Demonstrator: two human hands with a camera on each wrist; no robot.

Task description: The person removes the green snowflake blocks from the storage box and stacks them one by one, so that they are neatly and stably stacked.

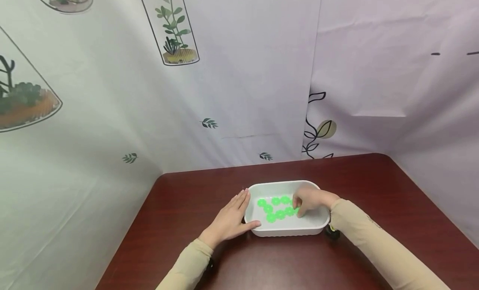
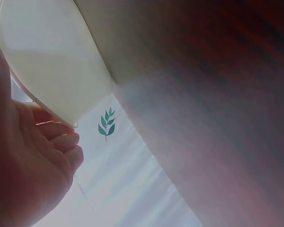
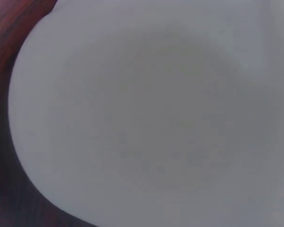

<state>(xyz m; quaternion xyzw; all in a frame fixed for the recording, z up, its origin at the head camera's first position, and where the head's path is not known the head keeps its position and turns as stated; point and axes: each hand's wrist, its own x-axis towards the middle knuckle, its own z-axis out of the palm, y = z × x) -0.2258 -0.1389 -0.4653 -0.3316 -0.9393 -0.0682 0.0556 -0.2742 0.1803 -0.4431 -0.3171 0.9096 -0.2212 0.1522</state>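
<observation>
A white plastic tub (image 1: 288, 232) with rounded ends stands on the table. Inside lie several bright green flower-shaped pieces (image 1: 271, 217), touching one another in a bent row. My left hand (image 1: 231, 217) rests along the tub's left end, fingers straight and thumb over the front rim. In the left wrist view that hand (image 2: 42, 156) lies against the tub's pale wall (image 2: 52, 52). My right hand (image 1: 308, 198), slightly blurred, reaches over the right end with fingers bent down. Its thumb and finger pinch a green piece at the row's right end, partly hiding the pieces there.
The dark red-brown table (image 1: 187, 207) extends around the tub. Behind it and at both sides hang pale cloth sheets (image 1: 239, 94) printed with plants. Inside the right wrist view, the tub's white surface (image 3: 146, 118) fills nearly everything.
</observation>
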